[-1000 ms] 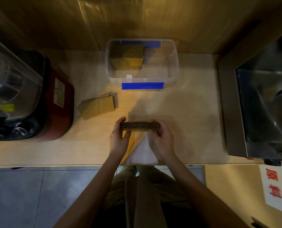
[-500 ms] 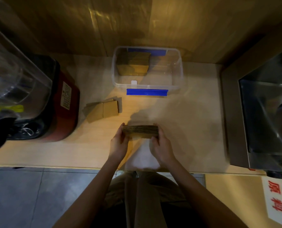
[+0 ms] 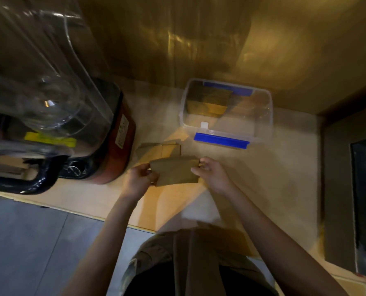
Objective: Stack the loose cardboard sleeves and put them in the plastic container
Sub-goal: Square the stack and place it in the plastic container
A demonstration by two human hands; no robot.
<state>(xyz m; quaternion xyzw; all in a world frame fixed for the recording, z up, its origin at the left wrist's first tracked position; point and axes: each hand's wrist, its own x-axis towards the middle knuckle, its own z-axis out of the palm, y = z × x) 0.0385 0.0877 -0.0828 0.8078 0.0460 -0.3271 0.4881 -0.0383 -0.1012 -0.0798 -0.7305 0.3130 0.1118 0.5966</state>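
Observation:
A stack of brown cardboard sleeves (image 3: 175,171) is held flat-side up above the wooden counter, between my left hand (image 3: 138,180) on its left end and my right hand (image 3: 213,174) on its right end. Just behind it a few loose cardboard sleeves (image 3: 159,149) lie on the counter. The clear plastic container (image 3: 263,124) with blue clips stands farther back, slightly right, with several sleeves (image 3: 207,101) stacked inside at its left.
A large blender with a clear jug (image 3: 39,86) and red base (image 3: 122,146) fills the left side. A steel sink unit (image 3: 348,189) borders the counter on the right. A wood-panel wall (image 3: 199,39) rises behind the container. The counter edge (image 3: 81,214) runs near my body.
The stack has tipped from edge-on to flat-side up and shifted left toward the loose sleeves. My head has turned left, so the whole scene has slid right.

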